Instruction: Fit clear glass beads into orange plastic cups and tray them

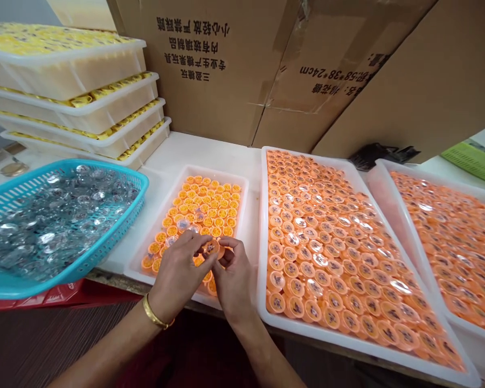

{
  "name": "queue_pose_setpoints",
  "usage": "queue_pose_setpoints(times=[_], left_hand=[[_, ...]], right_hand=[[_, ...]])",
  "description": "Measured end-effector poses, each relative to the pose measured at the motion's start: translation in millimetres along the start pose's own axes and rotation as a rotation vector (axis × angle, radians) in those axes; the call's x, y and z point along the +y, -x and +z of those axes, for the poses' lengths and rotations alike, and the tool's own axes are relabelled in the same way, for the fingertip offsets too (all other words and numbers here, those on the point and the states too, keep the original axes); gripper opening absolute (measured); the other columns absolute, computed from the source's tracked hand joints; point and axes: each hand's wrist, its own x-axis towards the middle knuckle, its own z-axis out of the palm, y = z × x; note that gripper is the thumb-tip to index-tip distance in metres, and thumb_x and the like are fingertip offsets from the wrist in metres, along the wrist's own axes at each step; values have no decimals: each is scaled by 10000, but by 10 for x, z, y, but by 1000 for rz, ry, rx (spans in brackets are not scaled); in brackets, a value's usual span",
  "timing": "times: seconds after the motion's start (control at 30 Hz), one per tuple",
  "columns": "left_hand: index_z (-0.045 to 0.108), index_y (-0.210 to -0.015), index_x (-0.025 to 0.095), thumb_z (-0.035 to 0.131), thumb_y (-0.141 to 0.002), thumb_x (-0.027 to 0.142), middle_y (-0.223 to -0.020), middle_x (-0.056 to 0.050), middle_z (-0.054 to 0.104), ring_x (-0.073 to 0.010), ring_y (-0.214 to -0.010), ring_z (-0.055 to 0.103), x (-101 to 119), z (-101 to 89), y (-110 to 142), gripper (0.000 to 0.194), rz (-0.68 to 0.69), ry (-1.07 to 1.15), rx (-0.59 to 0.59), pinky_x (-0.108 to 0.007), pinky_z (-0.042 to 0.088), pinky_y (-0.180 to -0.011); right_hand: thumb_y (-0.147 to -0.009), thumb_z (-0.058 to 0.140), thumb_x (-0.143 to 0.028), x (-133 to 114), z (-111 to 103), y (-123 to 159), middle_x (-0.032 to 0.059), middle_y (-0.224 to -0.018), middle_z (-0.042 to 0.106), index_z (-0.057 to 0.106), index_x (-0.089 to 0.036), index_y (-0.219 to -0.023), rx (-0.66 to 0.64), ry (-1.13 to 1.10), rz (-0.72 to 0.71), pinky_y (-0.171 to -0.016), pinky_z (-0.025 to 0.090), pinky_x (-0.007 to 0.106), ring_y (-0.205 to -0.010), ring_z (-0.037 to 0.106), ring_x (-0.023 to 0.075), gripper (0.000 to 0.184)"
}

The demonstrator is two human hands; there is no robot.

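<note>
My left hand [180,267] and my right hand [235,280] meet over a small white tray [244,202]. Between their fingertips they pinch a small round orange cup [211,247] with a dark printed mark on its face. Below and beyond my hands, the tray holds many orange cups with yellow filling [216,206], standing upright in rows. A few transparent plastic pieces [182,224] lie on some of these cups. To my left, a blue slotted basket [142,188] is heaped with shiny transparent plastic pieces [76,202].
Right of my hands lies a large white tray [263,231] full of covered orange cups, and another such tray [412,226] stands beyond it. Stacked trays with yellow-wrapped items [117,116] rise at the back left. Cardboard boxes [234,70] line the back; a green basket [472,161] sits far right.
</note>
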Motion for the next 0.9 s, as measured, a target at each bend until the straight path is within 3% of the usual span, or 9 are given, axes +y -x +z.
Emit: queue_pose_setpoints(times=[0.2,0.33,0.73,0.8,0.9], left_hand=[[654,-990,169,655,-812,251,-849,-17,607,-120,-737,586,-28,90,7,196,57,-5,77,-265,489,-718],[659,-979,184,649,-819,264,-845,-9,611,-112,-740,584,-52,120,14,179,12,49,107,-247,488,-721],[674,-926,191,672,-792,345,-837,-13,625,-130,-730,600,-58,226,41,204,-143,175,208,-270,513,-687],[670,-930,191,667,-799,342,-841,-16,626,-130,-732,598,-57,222,35,201,-104,166,207,-270,515,-685],[661,-955,182,637,-828,317,-837,-24,616,-131,-729,584,-64,220,31,187,8,88,206,-279,510,-691]], right_hand=[[-827,641,-300,38,19,1,64,-1094,532,497,-203,-983,65,126,-182,-775,560,320,-897,614,150,234],[-839,631,-270,59,26,4,76,-1128,503,499,-201,-990,88,223,-235,-795,561,338,-950,597,160,212],[-839,613,-215,85,71,17,73,-1145,469,502,-216,-985,119,198,-294,-820,559,336,-1016,573,166,184],[-836,603,-217,23,60,33,73,-1155,476,491,-224,-1006,74,97,-254,-831,554,342,-1015,584,170,203],[-858,563,-254,-102,41,50,67,-1178,532,455,-253,-1139,-53,-166,-50,-865,537,346,-1019,606,169,301]])
